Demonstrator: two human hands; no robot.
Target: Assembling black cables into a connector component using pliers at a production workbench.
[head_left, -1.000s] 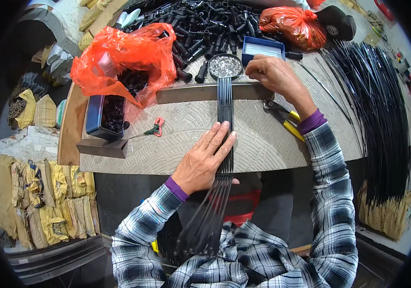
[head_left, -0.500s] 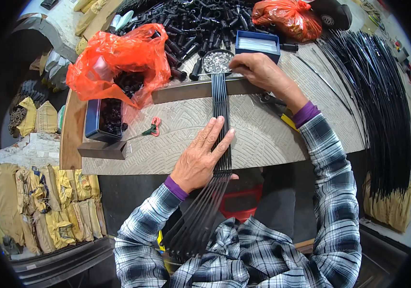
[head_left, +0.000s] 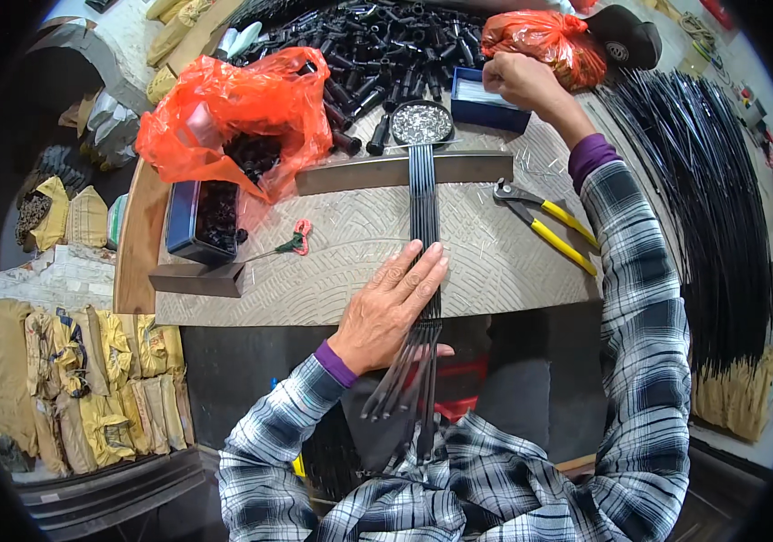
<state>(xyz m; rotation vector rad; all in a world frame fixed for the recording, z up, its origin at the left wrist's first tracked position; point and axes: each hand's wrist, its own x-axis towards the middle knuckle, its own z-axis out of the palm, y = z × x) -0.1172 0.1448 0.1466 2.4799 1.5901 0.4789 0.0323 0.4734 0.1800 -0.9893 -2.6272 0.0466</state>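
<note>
A row of thin black rods (head_left: 423, 199) lies side by side over a metal bar (head_left: 350, 174); their far ends meet a round black dish (head_left: 422, 122) of small shiny pieces. My left hand (head_left: 390, 307) presses stretched fingers on the rods near the board's front edge, its thumb showing beneath them. The rods' near ends fan out and hang toward my lap. At the back right, my right hand (head_left: 524, 79) is closed in a pinch over a blue box (head_left: 495, 113) of thin pale pieces. Whatever its fingertips hold is hidden.
Yellow-handled nippers (head_left: 549, 226) lie right of the rods. An orange plastic bag (head_left: 233, 99) and a blue tin (head_left: 184, 221) of dark parts stand left, near pink-handled scissors (head_left: 298, 238). Black tubular parts (head_left: 386, 45) are heaped behind. A large bundle of black rods (head_left: 712, 199) fills the right side.
My right hand has moved from beside the dish back and right to the blue box. That uncovers the nippers. The rods' hanging ends have shifted right and bunched closer; my left hand stays on them.
</note>
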